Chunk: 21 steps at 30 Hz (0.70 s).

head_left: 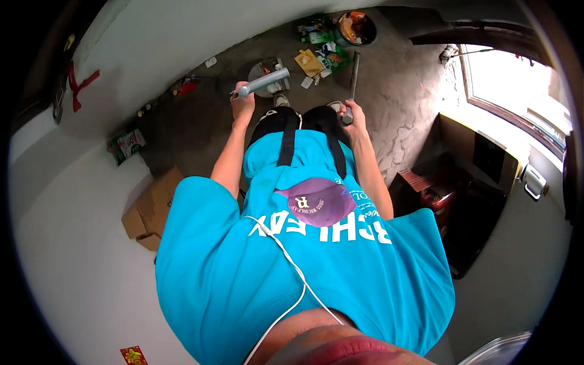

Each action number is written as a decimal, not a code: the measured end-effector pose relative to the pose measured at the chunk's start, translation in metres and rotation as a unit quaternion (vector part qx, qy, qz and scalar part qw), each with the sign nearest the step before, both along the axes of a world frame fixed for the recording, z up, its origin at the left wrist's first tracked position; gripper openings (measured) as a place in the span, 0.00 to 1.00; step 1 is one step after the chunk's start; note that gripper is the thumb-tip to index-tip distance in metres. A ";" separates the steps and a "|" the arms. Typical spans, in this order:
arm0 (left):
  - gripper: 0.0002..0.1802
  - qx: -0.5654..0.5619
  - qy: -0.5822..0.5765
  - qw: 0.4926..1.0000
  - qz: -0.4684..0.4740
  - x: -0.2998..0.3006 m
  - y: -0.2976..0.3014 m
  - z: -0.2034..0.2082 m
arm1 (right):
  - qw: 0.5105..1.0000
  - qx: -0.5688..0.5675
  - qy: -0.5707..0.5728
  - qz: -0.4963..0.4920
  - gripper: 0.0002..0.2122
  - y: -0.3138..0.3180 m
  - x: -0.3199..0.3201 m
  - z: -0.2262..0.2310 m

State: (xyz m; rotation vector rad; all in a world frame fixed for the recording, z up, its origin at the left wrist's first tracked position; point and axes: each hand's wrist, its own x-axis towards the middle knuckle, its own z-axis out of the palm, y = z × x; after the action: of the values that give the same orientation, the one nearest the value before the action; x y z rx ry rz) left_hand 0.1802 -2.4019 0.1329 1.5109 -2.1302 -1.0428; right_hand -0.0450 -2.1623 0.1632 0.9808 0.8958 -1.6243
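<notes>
- Head view: grey handle (266, 81), upper centre of frame, gripped at its lower-left end by left hand (243, 104), fingers curled round it; long axis runs lower left to upper right, free end pointing upper right.
- Right hand (351, 114) fisted on long dark handle (353, 78), near-vertical in frame, pointing up.
- Judgement: sweeping unfinished; litter pile (319, 55) lies beside a bin (356, 28).

Left hand (243, 104): gripped a grey tube (263, 82), angled up to the right.
Right hand (351, 114): closed round a dark long handle (353, 76).
Far floor: litter (316, 58), round bin (357, 27).
Left: cardboard box (149, 210).
</notes>
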 end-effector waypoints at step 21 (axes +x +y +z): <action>0.15 0.115 0.027 0.992 -0.054 -0.009 0.070 0.061 | 0.988 0.071 0.077 0.112 0.03 0.025 -0.033 -0.045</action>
State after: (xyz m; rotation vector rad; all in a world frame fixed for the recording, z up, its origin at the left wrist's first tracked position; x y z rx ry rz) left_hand 0.1711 -2.3322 0.1941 1.4599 -2.1348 -1.3920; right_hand -0.0779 -2.1368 0.1182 0.8251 1.1970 -1.4735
